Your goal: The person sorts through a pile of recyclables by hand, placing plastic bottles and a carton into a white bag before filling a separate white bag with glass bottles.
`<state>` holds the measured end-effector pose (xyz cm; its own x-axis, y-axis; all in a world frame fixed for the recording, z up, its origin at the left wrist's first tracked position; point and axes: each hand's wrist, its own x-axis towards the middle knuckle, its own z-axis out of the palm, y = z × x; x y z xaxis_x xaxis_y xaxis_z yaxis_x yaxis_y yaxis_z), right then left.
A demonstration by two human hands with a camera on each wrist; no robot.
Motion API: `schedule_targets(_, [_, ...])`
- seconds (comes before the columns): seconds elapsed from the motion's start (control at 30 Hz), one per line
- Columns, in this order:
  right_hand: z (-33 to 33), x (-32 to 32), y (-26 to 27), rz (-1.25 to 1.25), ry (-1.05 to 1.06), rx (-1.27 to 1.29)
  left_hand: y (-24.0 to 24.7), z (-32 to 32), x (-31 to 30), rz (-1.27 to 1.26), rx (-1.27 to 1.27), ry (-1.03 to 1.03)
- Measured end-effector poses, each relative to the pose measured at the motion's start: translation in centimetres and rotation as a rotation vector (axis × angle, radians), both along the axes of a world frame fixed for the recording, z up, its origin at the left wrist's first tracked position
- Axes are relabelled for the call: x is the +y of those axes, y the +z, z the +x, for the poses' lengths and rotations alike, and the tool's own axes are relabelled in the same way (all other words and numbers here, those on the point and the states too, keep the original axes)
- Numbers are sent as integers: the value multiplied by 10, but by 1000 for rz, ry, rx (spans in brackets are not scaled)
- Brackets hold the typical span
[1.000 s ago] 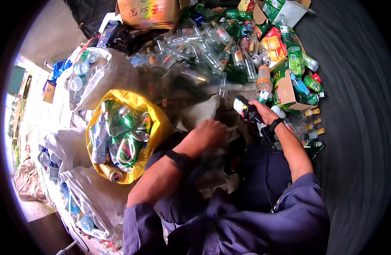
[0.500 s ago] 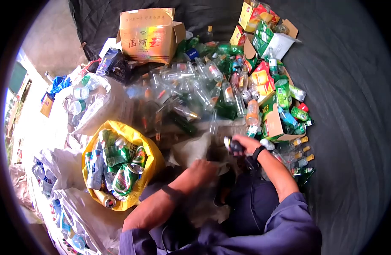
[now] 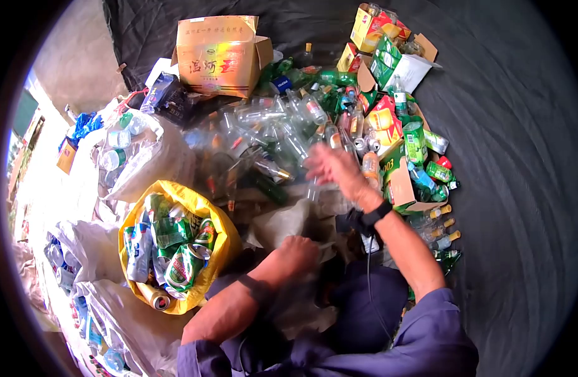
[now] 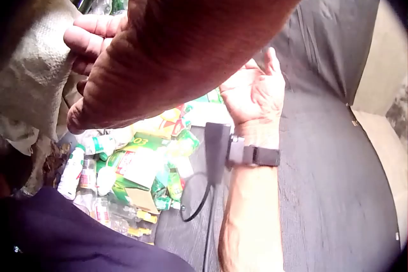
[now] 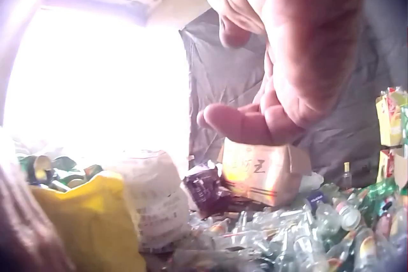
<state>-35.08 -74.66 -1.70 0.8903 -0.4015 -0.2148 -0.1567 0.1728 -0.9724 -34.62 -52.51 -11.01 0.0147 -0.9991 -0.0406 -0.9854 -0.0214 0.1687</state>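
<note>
My right hand (image 3: 339, 173) is empty, its fingers spread loosely over the front of a heap of clear glass bottles (image 3: 261, 113). In the right wrist view its fingers (image 5: 248, 124) bend slightly, with nothing between them. Low in front of my body, my left hand (image 3: 295, 254) is at a white woven sack (image 3: 279, 223). The left wrist view shows its fingers (image 4: 95, 33) over the sack's edge (image 4: 44, 61), thumb below, gripping it. The sack's inside is hidden.
A yellow sack (image 3: 223, 251) of crushed cans stands at the left, beside white sacks (image 3: 163, 154) of plastic bottles. A cardboard box (image 3: 217, 60) sits behind the heap. Cartons (image 3: 405, 182) and green bottles line the right, on black sheeting (image 3: 515, 188).
My right hand held a dark labelled bottle and brought it down toward the sack; it is now empty and has moved forward over the heap. My left hand stays at the sack.
</note>
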Motion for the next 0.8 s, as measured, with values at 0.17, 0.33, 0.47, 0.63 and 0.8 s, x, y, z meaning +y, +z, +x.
schedule_targets(0.17, [-45,51,-26,-226,361,174,1,4,-4,-8,49,12])
schedule_targets(0.33, [-86,40,-9,-551,425,155,-8,4,-6,101,100,31])
schedule_targets(0.47, [-137,7,-6,-355,222,241,1,9,-19,225,181,36])
schedule_targets(0.63, [-222,-36,-62,-720,-50,478,-7,13,-16,196,152,29])
schedule_targets(0.8, [-300,-30,-148,-877,81,835,5,17,-11,278,145,12])
